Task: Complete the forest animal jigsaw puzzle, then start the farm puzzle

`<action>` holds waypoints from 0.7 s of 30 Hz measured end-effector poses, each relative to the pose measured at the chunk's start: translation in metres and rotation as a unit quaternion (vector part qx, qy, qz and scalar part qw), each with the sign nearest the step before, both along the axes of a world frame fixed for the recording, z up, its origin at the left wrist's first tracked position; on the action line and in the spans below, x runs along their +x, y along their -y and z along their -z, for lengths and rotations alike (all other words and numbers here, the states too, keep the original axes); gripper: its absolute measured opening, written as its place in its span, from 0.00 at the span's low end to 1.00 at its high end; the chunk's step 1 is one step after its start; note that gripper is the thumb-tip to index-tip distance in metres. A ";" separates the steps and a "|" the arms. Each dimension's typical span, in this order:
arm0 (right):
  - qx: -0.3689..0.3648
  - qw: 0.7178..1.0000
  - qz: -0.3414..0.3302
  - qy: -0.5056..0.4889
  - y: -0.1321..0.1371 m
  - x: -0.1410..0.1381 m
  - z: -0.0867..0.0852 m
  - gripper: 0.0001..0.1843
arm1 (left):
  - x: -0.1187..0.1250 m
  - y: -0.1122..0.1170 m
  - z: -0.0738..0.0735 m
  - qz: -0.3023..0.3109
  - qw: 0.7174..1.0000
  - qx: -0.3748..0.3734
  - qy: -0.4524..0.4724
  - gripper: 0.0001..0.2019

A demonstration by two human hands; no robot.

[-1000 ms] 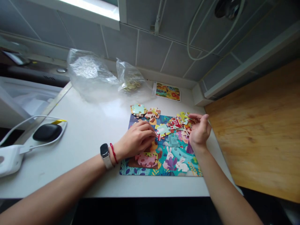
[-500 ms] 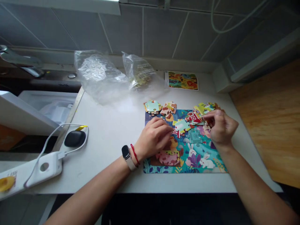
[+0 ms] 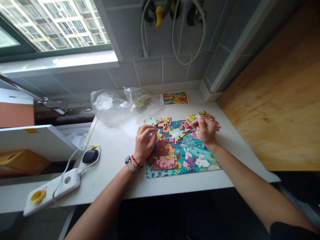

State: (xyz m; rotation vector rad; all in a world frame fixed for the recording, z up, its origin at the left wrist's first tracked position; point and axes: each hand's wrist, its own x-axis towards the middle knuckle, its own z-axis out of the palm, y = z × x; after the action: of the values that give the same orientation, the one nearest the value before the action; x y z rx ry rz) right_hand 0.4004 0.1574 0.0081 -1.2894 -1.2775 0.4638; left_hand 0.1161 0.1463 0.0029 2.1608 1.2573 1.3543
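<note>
On the white counter [image 3: 117,160], the puzzle mat [image 3: 183,163] lies mid-frame, long edge along the wall. Clock refs are from mat centre, 12 toward the wall. Left hand [image 3: 143,145] at 9-10, fingers bunched over the mat's far-left corner, right by a small yellow piece [image 3: 158,135]. Fingertips nearly closed, but they hide what's between them, so can't tell if it's holding anything. Right hand [image 3: 205,130] at 1-2, fingers curled down over the loose heap [image 3: 208,116]. Partly closed, contact visible, actual hold can't be confirmed. Second heap [image 3: 151,121] at 11. Pale blue piece [image 3: 177,133] and red barn piece [image 3: 187,125] lie loose at 12, grey-green piece [image 3: 189,141] just right of centre. Picture card [image 3: 175,98] and small bag of pieces [image 3: 138,98] sit past the mat at 12, big clear bag [image 3: 108,104] at 11. Handling advice: pinch one piece by its edges, lift it clear of the heap, keep it flat, and keep wrists high so they don't drag neighbours. Right hand is the risk: it's working right at the heap, and pieces near the mat edge can slide off.
</note>
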 end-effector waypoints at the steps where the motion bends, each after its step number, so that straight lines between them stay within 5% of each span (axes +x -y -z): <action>1: 0.000 1.000 -0.004 -0.012 0.001 -0.001 0.000 0.34 | -0.001 0.000 0.002 -0.022 1.000 -0.004 -0.013 0.06; 6: 0.019 0.998 -0.063 -0.026 0.009 -0.006 -0.010 0.32 | -0.001 0.000 0.010 -0.073 0.992 -0.070 -0.072 0.15; 13: 0.065 0.991 -0.115 -0.007 0.025 -0.007 -0.030 0.27 | 0.004 0.012 -0.002 0.027 0.988 -0.065 -0.138 0.16; 17: 0.072 0.981 -0.170 0.056 0.031 -0.014 -0.020 0.24 | 0.004 0.018 -0.006 0.071 0.976 -0.064 -0.194 0.16; 21: 0.083 0.967 -0.220 0.100 0.031 -0.027 -0.006 0.22 | -0.006 0.018 -0.004 0.056 0.986 -0.088 -0.131 0.13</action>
State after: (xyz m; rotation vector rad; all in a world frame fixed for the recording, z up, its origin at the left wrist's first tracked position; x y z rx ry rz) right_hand 0.3735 0.1263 0.0137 -0.9253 -1.7467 0.5330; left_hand 0.1103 0.1284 0.0070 2.2990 1.2699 0.8996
